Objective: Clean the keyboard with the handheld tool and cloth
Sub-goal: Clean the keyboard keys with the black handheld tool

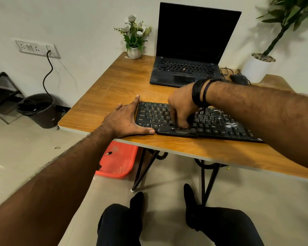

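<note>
Seemingly to stop it sliding, we brace the keyboard [212, 121] with our flat, open left hand [128, 121] against its end; beside it, our right hand [180, 108] curls fingers down onto the keys, whether gripping a tool we cannot tell.

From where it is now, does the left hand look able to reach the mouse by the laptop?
Probably not easily: the left hand rests at the keyboard's left end, and the right hand and forearm lie across the way to the mouse.
</note>
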